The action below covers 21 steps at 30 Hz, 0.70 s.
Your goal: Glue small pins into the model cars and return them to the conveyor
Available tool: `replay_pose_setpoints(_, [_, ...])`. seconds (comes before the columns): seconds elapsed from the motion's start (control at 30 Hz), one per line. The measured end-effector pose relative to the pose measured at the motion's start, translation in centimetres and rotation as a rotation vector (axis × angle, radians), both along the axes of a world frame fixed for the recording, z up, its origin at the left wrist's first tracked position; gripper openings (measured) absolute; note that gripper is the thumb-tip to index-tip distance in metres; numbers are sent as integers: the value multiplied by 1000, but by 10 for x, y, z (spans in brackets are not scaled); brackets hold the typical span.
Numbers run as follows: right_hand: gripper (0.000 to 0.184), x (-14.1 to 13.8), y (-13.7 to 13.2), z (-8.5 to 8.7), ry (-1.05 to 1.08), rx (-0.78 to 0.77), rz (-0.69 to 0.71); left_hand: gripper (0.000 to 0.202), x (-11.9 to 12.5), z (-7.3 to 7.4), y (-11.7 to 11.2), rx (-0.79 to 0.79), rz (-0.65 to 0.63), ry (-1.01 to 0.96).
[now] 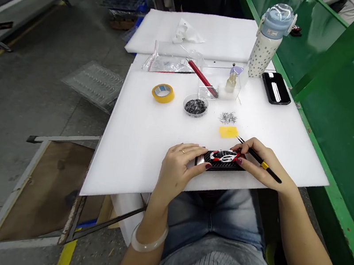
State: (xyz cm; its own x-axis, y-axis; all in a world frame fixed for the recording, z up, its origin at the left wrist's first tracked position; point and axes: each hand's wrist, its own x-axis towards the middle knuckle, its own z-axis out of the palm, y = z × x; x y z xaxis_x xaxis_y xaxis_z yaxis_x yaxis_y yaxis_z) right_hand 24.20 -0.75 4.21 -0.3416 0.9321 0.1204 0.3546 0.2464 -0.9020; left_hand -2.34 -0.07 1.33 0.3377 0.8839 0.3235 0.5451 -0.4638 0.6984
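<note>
A small red, white and black model car [225, 156] sits on a black display base [221, 169] near the table's front edge. My left hand [178, 164] grips the left end of the base, thumb in front and fingers behind. Black tweezers [256, 155] with a yellow band lie in my right hand [265, 166], their tips pointing up and left. The fingertips of that hand also touch the car's right end. Just beyond the tweezer tips are a yellow sticky piece [228, 132] and a loose heap of fine black slivers [228, 117].
On the white table [135, 144] are a roll of yellow tape [163, 93], a round dish [195, 106] of black slivers, a red pen [202, 77], a small bottle [231, 83], plastic bags [171, 62], a phone [275, 89] and a drink bottle [268, 41]. A green frame [328, 174] borders the right.
</note>
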Motion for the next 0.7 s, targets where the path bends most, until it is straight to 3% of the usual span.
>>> replay_pose_setpoints(0.2, [20,0,5,8,-45,22,44,44,1,-2,-2,22,1,14])
replay_pose_setpoints(0.33, [26,18,-1,4,72,28,-100,57,-4,-6,-6,71,39,24])
replay_pose_setpoints(0.43, [36,59,-9,-3,99,75,-325,44,-8,-10,-10,115,77,21])
replay_pose_setpoints(0.53, [46,119,-24,-10,-40,152,-717,35,-10,-14,-13,160,76,-8])
replay_pose_setpoints(0.7, [44,214,-65,-21,-278,178,-1216,41,-15,-19,-14,181,119,88])
